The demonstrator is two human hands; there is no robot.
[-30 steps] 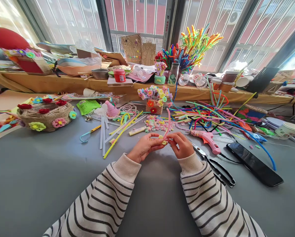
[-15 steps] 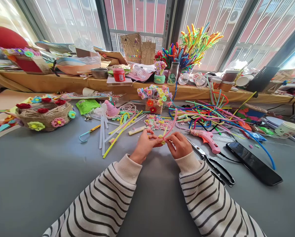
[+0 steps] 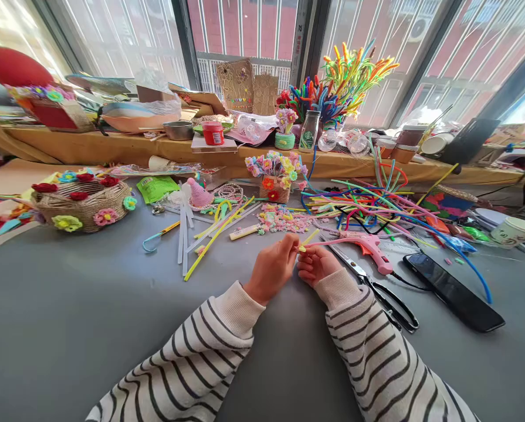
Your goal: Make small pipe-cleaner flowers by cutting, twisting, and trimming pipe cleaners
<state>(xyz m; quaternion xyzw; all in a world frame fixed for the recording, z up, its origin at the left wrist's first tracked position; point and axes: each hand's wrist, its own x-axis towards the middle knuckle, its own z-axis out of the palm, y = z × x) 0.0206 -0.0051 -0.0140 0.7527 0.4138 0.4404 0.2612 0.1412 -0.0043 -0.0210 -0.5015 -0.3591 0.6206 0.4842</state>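
Note:
Just above the middle of the table, my two hands meet around a small piece twisted from pipe cleaners. My left hand is closed, its fingertips pinching the yellow pipe cleaner, whose straight end points up to the right. My right hand is closed too, fingers curled beneath, with a pink pipe cleaner stretching out to the right. The fingers partly cover the joined part. Scissors and a pink hot glue gun lie right of my right hand.
Left on the grey table stands a twine basket with crocheted flowers. Glue sticks, loose beads and a flower pot lie ahead. Tangled pipe cleaners and a black phone are at right.
My left hand has turned and moved slightly right, over the joined part. The pink pipe cleaner has swung from upright to nearly level, pointing right. My right hand has rolled palm inward.

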